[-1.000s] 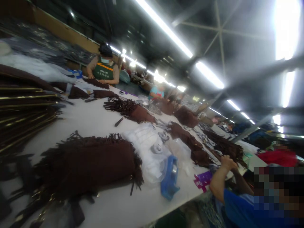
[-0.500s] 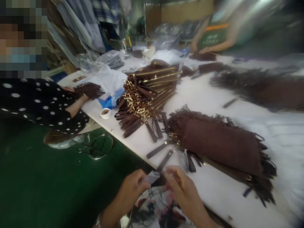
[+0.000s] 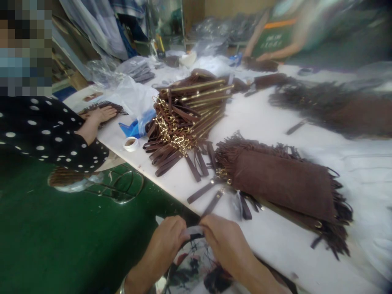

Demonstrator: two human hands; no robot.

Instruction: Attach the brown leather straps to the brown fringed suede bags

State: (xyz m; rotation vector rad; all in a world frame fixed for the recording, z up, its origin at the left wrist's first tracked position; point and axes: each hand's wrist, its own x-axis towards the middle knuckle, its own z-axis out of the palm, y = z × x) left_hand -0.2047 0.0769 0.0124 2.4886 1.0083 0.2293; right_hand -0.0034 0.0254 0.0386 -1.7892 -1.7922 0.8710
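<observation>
Close to my body at the table edge, my left hand (image 3: 171, 237) is closed, fingers curled round a strip of translucent whitish plastic film (image 3: 194, 230). A pale tip of film pokes out beyond its knuckles. My right hand (image 3: 222, 237) is closed at the strip's other end, fingertips bent under and hidden. A dark brown strap (image 3: 212, 203) with a gold stud runs from the table to my right fingers; the film seems to lie along it. Beside my right hand rests a stack of brown fringed suede pouches (image 3: 281, 183) with gold clasps.
Brown zippered pouches with gold clips and straps are piled (image 3: 186, 118) mid-table. A tape roll (image 3: 130, 143) stands near the edge, beside blue and clear plastic (image 3: 134, 128). A person in polka dots (image 3: 45, 134) works at left, another (image 3: 275, 41) across the table. A stool (image 3: 122, 183) stands below.
My hands have closed in over the strip, which now bends between them; the right fingers have curled down. The person at left has laid a hand flat on the fringed piece.
</observation>
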